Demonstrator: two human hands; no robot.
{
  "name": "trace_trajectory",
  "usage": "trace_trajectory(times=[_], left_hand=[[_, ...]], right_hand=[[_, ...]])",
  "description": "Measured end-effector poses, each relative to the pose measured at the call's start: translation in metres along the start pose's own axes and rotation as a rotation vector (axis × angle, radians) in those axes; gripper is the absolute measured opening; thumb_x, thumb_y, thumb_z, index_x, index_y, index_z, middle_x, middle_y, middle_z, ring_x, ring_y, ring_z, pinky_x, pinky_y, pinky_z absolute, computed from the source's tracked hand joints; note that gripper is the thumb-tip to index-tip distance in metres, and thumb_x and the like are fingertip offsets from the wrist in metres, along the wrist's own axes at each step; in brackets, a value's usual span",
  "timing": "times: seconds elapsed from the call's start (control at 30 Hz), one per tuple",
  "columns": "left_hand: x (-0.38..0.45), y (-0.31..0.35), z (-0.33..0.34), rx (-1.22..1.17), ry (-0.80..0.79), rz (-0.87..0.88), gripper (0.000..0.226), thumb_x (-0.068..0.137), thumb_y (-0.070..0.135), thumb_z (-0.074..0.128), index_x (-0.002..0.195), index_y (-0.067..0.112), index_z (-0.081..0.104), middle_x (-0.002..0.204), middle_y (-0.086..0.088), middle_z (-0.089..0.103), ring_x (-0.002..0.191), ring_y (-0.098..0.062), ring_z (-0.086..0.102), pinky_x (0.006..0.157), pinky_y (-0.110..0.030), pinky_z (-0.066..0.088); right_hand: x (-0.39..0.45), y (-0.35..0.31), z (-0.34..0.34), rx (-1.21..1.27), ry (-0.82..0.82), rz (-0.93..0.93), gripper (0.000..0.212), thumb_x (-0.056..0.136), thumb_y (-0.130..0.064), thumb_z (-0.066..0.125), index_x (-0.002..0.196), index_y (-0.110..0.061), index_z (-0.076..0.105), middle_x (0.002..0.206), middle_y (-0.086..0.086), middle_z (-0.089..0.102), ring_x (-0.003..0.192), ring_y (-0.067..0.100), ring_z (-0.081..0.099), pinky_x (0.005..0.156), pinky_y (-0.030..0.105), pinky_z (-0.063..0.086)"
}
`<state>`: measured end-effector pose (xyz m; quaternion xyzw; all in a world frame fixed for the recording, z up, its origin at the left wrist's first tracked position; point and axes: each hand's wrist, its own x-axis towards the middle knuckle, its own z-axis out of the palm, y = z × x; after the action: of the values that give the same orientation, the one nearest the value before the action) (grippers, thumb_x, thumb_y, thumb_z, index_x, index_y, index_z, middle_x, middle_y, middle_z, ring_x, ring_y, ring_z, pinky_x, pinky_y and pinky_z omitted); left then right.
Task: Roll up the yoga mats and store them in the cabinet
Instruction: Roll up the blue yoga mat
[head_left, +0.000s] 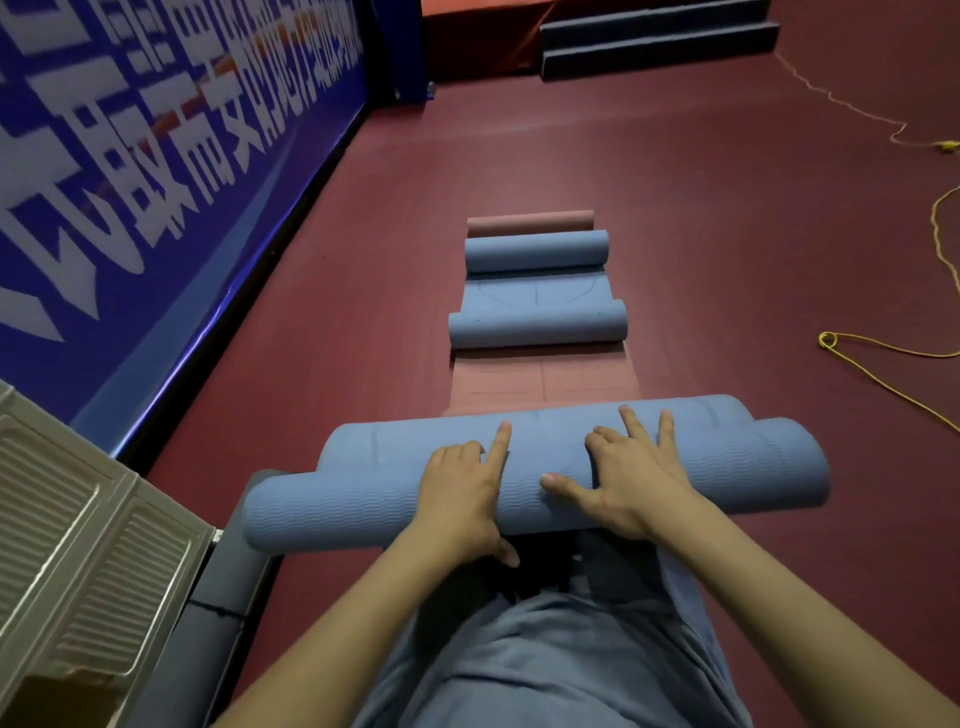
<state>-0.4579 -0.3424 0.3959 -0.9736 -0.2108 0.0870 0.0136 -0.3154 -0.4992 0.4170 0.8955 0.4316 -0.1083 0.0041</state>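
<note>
Head view: left hand (460, 496) and right hand (631, 480) pressing flat on blue mat roll (535, 470); beyond it, mats (537, 325) half-rolled, none stored.

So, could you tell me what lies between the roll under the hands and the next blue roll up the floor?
In the head view, a flat reddish mat strip lies between the near roll and the next blue roll.

Two hands (462, 499) (623, 483), three blue mat rolls (530, 467) (537, 325) (536, 251), one pink roll (530, 222), two yellow cords (883, 374) (852, 104)
</note>
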Motion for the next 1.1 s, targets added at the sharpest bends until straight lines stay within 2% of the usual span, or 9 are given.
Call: trace_trajectory(times=[0.17, 0.3, 0.43, 0.57, 0.73, 0.83, 0.93, 1.0, 1.1], left_hand=[[0.023, -0.015, -0.024, -0.034, -0.109, 0.074, 0.122, 0.048, 0.066, 0.088, 0.149, 0.026, 0.034, 0.125, -0.005, 0.064, 0.112, -0.029, 0.062, 0.090, -0.038, 0.051], [0.020, -0.017, -0.034, -0.021, -0.176, 0.102, 0.106, 0.047, 0.062, 0.088, 0.136, 0.026, 0.044, 0.113, -0.005, 0.069, 0.104, -0.031, 0.064, 0.083, -0.038, 0.054], [-0.005, -0.015, -0.028, -0.056, -0.231, 0.129, 0.098, 0.047, 0.060, 0.089, 0.130, 0.029, 0.048, 0.106, -0.001, 0.069, 0.100, -0.027, 0.063, 0.076, -0.036, 0.051], [-0.007, -0.015, -0.026, -0.111, -0.282, 0.139, 0.093, 0.044, 0.063, 0.089, 0.124, 0.035, 0.053, 0.109, 0.003, 0.069, 0.101, -0.025, 0.063, 0.080, -0.036, 0.053], [0.021, -0.033, -0.036, -0.324, -0.336, 0.162, 0.114, 0.038, 0.063, 0.094, 0.139, 0.040, 0.047, 0.131, 0.012, 0.058, 0.120, -0.015, 0.054, 0.101, -0.035, 0.047], [0.030, -0.043, -0.036, -0.478, -0.202, 0.232, 0.121, 0.038, 0.059, 0.098, 0.143, 0.039, 0.041, 0.125, 0.014, 0.047, 0.117, -0.008, 0.039, 0.104, -0.026, 0.036], [0.029, -0.051, -0.036, -0.550, -0.129, 0.236, 0.096, 0.044, 0.056, 0.098, 0.126, 0.038, 0.053, 0.112, 0.017, 0.054, 0.101, -0.003, 0.046, 0.089, -0.020, 0.039], [0.023, -0.053, -0.038, -0.445, -0.073, 0.234, 0.083, 0.051, 0.067, 0.090, 0.120, 0.034, 0.059, 0.112, 0.016, 0.063, 0.102, -0.005, 0.058, 0.085, -0.025, 0.046], [0.011, -0.044, -0.032, -0.153, -0.036, 0.218, 0.097, 0.057, 0.082, 0.072, 0.134, 0.025, 0.053, 0.128, 0.003, 0.065, 0.115, -0.024, 0.061, 0.095, -0.038, 0.049]], right_hand=[[0.019, 0.002, -0.006, 0.076, 0.068, -0.019, 0.072, 0.075, -0.093, 0.018, 0.070, -0.025, 0.039, 0.105, 0.005, 0.068, 0.116, 0.030, 0.055, 0.109, 0.050, 0.028], [0.009, 0.001, -0.009, 0.038, 0.095, -0.056, 0.066, 0.081, -0.089, 0.025, 0.070, -0.025, 0.041, 0.100, 0.004, 0.069, 0.099, 0.028, 0.059, 0.078, 0.038, 0.032], [-0.012, 0.013, -0.001, 0.060, -0.021, -0.103, 0.072, 0.079, -0.090, 0.024, 0.078, -0.024, 0.053, 0.089, -0.003, 0.066, 0.086, 0.024, 0.058, 0.070, 0.038, 0.040], [-0.031, 0.018, 0.023, 0.131, 0.122, -0.137, 0.084, 0.077, -0.090, 0.017, 0.111, -0.026, 0.060, 0.112, -0.005, 0.060, 0.108, 0.020, 0.053, 0.091, 0.037, 0.041], [-0.033, 0.018, 0.029, 0.217, 0.534, -0.046, 0.047, 0.084, -0.071, 0.048, 0.090, -0.026, 0.058, 0.097, -0.008, 0.058, 0.104, 0.027, 0.045, 0.081, 0.041, 0.042], [-0.033, 0.012, 0.028, 0.084, 0.517, -0.005, 0.041, 0.090, -0.060, 0.043, 0.092, -0.024, 0.064, 0.100, -0.008, 0.067, 0.115, 0.033, 0.048, 0.086, 0.044, 0.038], [-0.027, 0.011, 0.023, 0.045, 0.415, 0.019, 0.053, 0.092, -0.059, 0.028, 0.098, -0.022, 0.065, 0.109, -0.004, 0.070, 0.129, 0.035, 0.044, 0.100, 0.048, 0.033], [-0.020, 0.011, 0.018, 0.055, 0.317, 0.025, 0.060, 0.092, -0.064, 0.019, 0.103, -0.024, 0.062, 0.118, -0.005, 0.068, 0.141, 0.032, 0.034, 0.110, 0.049, 0.026], [-0.010, 0.012, 0.012, 0.092, 0.198, 0.044, 0.055, 0.096, -0.066, 0.025, 0.108, -0.025, 0.059, 0.127, -0.006, 0.064, 0.150, 0.029, 0.017, 0.118, 0.052, 0.016]])
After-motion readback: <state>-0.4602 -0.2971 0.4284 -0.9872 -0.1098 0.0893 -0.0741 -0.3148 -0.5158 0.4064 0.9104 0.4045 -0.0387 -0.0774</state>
